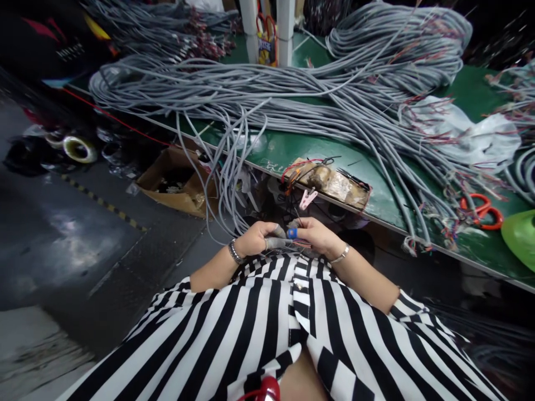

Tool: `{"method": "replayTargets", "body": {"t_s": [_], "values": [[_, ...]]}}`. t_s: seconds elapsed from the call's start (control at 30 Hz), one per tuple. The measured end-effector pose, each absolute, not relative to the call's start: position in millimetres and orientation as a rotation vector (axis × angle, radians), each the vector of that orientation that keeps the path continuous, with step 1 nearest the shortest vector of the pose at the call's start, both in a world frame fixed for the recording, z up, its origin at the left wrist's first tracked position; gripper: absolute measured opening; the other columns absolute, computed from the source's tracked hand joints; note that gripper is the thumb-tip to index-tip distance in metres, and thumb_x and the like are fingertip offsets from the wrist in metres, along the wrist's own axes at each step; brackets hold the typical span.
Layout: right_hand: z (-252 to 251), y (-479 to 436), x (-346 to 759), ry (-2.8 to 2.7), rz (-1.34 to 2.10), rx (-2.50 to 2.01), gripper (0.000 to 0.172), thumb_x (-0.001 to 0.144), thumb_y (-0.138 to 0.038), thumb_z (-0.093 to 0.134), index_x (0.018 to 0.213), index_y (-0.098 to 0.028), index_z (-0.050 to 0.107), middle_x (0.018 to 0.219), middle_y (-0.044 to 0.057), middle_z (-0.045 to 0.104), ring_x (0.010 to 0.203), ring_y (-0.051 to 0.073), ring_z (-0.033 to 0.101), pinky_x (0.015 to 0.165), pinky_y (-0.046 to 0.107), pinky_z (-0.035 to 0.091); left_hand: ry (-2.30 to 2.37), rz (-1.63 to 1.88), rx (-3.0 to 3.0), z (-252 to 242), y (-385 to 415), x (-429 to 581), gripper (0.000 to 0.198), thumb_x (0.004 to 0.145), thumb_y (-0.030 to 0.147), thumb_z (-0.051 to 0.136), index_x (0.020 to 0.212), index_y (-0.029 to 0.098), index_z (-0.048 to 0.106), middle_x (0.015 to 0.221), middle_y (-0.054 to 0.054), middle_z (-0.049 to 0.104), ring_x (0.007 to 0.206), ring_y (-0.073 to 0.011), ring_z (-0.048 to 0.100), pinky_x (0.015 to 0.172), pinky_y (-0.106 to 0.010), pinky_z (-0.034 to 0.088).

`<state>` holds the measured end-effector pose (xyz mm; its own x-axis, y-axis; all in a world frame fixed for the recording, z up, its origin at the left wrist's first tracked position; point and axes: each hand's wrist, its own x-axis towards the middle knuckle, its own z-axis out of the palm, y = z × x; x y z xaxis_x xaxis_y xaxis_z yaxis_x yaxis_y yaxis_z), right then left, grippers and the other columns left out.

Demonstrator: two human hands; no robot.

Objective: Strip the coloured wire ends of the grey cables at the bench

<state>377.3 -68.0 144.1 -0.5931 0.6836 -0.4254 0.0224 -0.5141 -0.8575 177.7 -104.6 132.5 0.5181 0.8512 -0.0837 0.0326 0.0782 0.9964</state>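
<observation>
Close in front of the striped shirt, my two hands meet over the end of a grey cable [276,243]. My left hand [257,238], with grey coverings on its fingertips, is closed around the cable. Thin coloured wires [301,243] come out of the cable end beneath my right hand [315,235]. That hand is closed in a pinch and wears a blue band [292,233] on one finger; what lies between its fingertips is mostly hidden, though it appears to be the wires. Several grey cables [236,184] hang from the table edge down toward my left hand.
Long bundles of grey cable [267,83] lie across the green table [292,145]. At its front edge sits a taped block [334,184] with a pink clip [308,199]. Orange-handled scissors [482,211] lie at right. A cardboard box [179,192] stands below at left.
</observation>
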Motion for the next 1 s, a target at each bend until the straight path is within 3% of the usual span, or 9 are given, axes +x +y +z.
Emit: {"method": "replayTargets", "body": {"t_s": [0.13,0.23,0.4,0.47,0.53,0.63,0.7,0.83,1.0], "values": [[143.3,-67.2,382.0,-1.229,1.795,-1.165,0.039,0.063,-0.049,0.075,0.066,-0.016,0.053,0.054,-0.006,0.049,0.046,0.005,0.038,0.045,0.020,0.032,0.888,0.866,1.185,134.4,-104.2,171.3,0.030,0.068,0.037,0.078,0.079,0.010,0.068,0.065,-0.003,0.065,0.056,-0.0092,0.056,0.055,-0.020,0.046],[137.6,-71.2,387.9,-1.377,1.646,-1.125,0.038,0.071,-0.051,0.069,0.068,-0.017,0.054,0.055,-0.006,0.045,0.047,0.005,0.033,0.045,0.021,0.029,0.927,1.030,0.979,129.6,-106.0,169.1,0.037,0.069,0.044,0.076,0.076,0.010,0.064,0.050,0.002,0.054,0.040,-0.0034,0.040,0.038,-0.015,0.028],[135.1,-87.1,383.6,-1.645,1.425,-0.943,0.028,0.079,-0.044,0.064,0.071,-0.017,0.058,0.062,-0.001,0.053,0.057,0.010,0.045,0.055,0.025,0.040,0.853,1.113,0.728,121.7,-114.3,173.2,0.044,0.066,0.052,0.075,0.074,0.010,0.060,0.044,0.005,0.046,0.035,-0.0029,0.035,0.036,-0.015,0.023],[139.0,-90.2,379.5,-1.692,1.213,-0.917,0.021,0.080,-0.038,0.064,0.083,-0.017,0.063,0.073,0.001,0.059,0.064,0.012,0.050,0.060,0.026,0.043,0.860,1.102,0.703,119.3,-118.3,175.9,0.044,0.067,0.051,0.074,0.075,0.011,0.059,0.044,0.005,0.047,0.035,-0.0032,0.036,0.036,-0.015,0.023],[144.2,-89.8,375.6,-1.751,1.130,-0.905,0.032,0.077,-0.036,0.068,0.104,-0.019,0.064,0.086,0.004,0.063,0.067,0.013,0.052,0.060,0.026,0.044,0.881,1.073,0.700,116.9,-121.7,178.3,0.043,0.068,0.050,0.074,0.074,0.012,0.056,0.045,0.005,0.048,0.034,-0.0033,0.035,0.035,-0.015,0.022],[150.8,-85.8,370.4,-1.852,1.251,-0.846,0.060,0.073,-0.035,0.073,0.128,-0.021,0.054,0.107,0.007,0.063,0.076,0.016,0.057,0.064,0.028,0.048,0.880,1.004,0.705,113.6,-125.2,181.3,0.041,0.069,0.048,0.074,0.072,0.014,0.051,0.043,0.007,0.047,0.033,-0.0030,0.034,0.035,-0.015,0.021],[153.6,-82.9,367.3,-1.852,1.348,-0.794,0.064,0.072,-0.035,0.074,0.131,-0.021,0.052,0.116,0.008,0.062,0.090,0.019,0.059,0.074,0.030,0.050,0.863,0.941,0.712,112.7,-126.5,182.7,0.041,0.068,0.048,0.074,0.071,0.014,0.050,0.042,0.007,0.046,0.032,-0.0028,0.033,0.035,-0.015,0.020],[155.2,-78.9,364.0,-1.765,1.601,-0.698,0.058,0.072,-0.035,0.075,0.125,-0.019,0.058,0.115,0.007,0.063,0.098,0.020,0.060,0.084,0.032,0.050,0.835,0.818,0.693,114.8,-127.1,183.6,0.041,0.066,0.047,0.075,0.073,0.013,0.054,0.041,0.007,0.045,0.030,-0.0018,0.030,0.034,-0.016,0.016],[150.2,-78.1,364.9,-1.675,1.721,-0.700,0.034,0.073,-0.036,0.074,0.099,-0.016,0.069,0.095,0.005,0.068,0.083,0.016,0.063,0.076,0.028,0.051,0.809,0.790,0.629,117.5,-126.1,182.1,0.044,0.060,0.045,0.079,0.079,0.012,0.056,0.040,0.007,0.044,0.029,-0.0021,0.030,0.033,-0.015,0.014]]}}
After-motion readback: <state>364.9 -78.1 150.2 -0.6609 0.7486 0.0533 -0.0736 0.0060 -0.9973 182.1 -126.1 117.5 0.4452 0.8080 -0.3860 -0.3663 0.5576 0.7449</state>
